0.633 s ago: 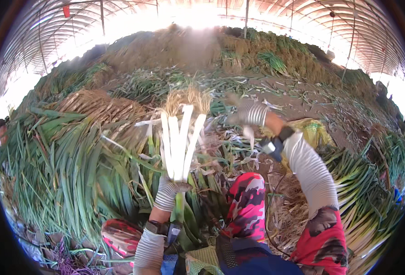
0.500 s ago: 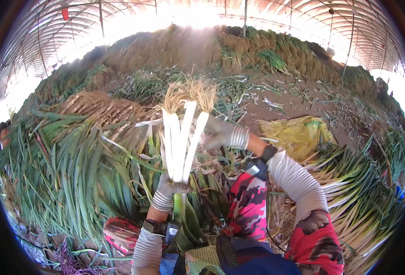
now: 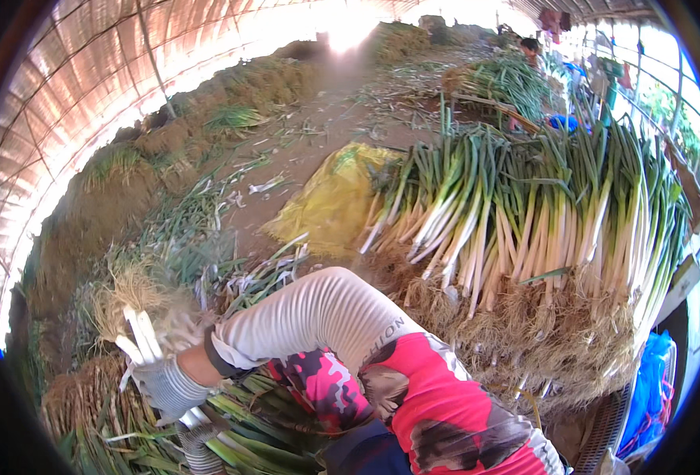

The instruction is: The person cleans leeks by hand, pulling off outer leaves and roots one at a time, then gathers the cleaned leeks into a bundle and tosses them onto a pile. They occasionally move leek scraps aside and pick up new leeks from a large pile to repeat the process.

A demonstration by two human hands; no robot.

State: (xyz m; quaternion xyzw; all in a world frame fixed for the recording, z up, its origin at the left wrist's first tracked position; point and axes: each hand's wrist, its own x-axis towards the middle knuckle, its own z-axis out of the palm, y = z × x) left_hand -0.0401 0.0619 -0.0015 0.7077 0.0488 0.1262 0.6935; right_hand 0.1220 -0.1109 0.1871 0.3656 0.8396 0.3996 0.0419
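Observation:
A small bunch of green onions (image 3: pixel 140 336) with white stalks and a tuft of dry roots (image 3: pixel 128 289) points up at the lower left. My right hand (image 3: pixel 168 385), in a grey knit glove, reaches across my body and is closed around the white stalks just below the roots. My right arm wears a white ribbed sleeve over a red patterned top. My left hand (image 3: pixel 197 447), also gloved, shows only partly at the bottom edge and grips the same bunch lower down, where the green leaves begin.
A tall stack of green onions (image 3: pixel 540 214) lies on the right, its roots toward me. A yellow sack (image 3: pixel 330 202) sits on the dirt floor beyond my arm. Heaps of trimmings line the left. A blue bag (image 3: pixel 650 388) is at the right edge, and another person (image 3: pixel 532 51) is far back.
My head has turned right, so the bunch now sits at the lower left. My right hand has come down from beside the roots and closed on the stalks.

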